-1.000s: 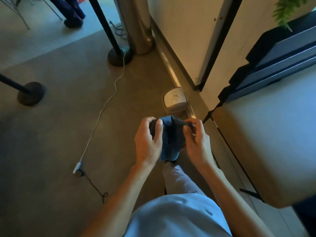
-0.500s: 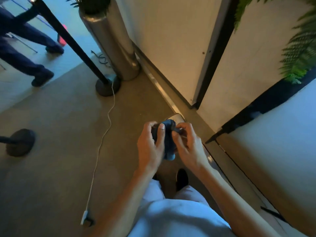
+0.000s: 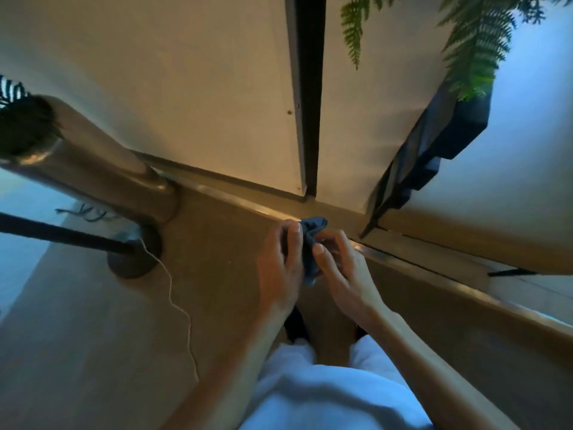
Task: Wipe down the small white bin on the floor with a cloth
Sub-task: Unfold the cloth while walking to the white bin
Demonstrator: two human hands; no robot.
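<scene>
A dark blue cloth [image 3: 311,240] is bunched between both hands in the middle of the head view. My left hand [image 3: 279,268] grips its left side with the thumb on top. My right hand [image 3: 344,274] pinches the right side with fingers curled. The small white bin is hidden; it does not show behind my hands and the cloth. Below the hands I see my light trousers [image 3: 328,389] and dark shoes.
A tall metal planter [image 3: 102,175] stands at the left by the wall. A black post with a round base [image 3: 133,259] sits in front of it, and a thin white cable [image 3: 173,305] trails across the brown floor. A white counter [image 3: 502,169] with ferns lies right.
The view has tilted up toward the wall, so the white bin has gone out of sight behind my hands. Both hands keep working the cloth, which is now bunched smaller.
</scene>
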